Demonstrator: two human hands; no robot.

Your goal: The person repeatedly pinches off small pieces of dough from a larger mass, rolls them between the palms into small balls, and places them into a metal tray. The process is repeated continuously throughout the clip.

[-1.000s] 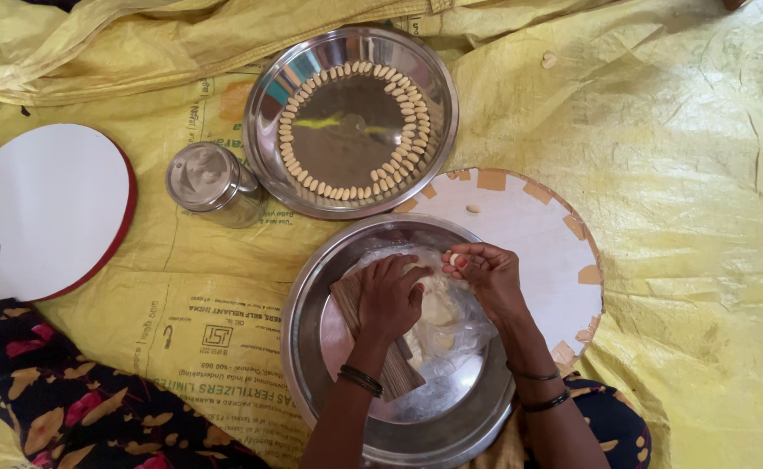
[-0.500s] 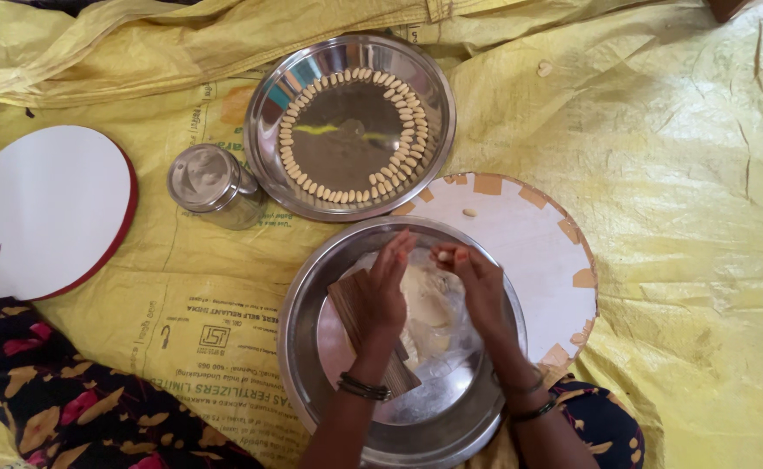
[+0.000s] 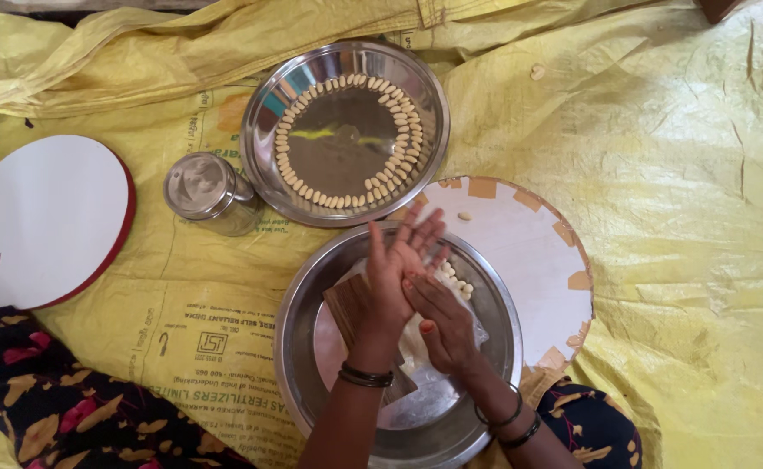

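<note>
My left hand [image 3: 393, 276] stands upright over a steel bowl [image 3: 299, 347], fingers straight and spread. My right hand [image 3: 441, 323] presses flat against its palm; whatever lies between the palms is hidden. Under the hands, in the bowl, sit a pale lump of dough [image 3: 413, 346] on clear plastic, a brown wooden block [image 3: 345, 308] and a few small dough pieces [image 3: 456, 280]. Beyond the bowl, a steel plate [image 3: 260, 165] carries a ring of several small shaped dough pieces [image 3: 383, 182].
The bowl rests partly on a round white board [image 3: 529, 252] with one loose piece [image 3: 464, 215] on it. A steel lidded tin [image 3: 203, 191] and a red-edged white round board [image 3: 38, 217] lie left. Yellow sacking [image 3: 703, 174] covers the floor; floral cloth [image 3: 51, 408] lies at the lower left.
My right hand, which held a pinch of dough at its fingertips, has dropped against my left palm. The left hand has risen from the bowl with its fingers straightened.
</note>
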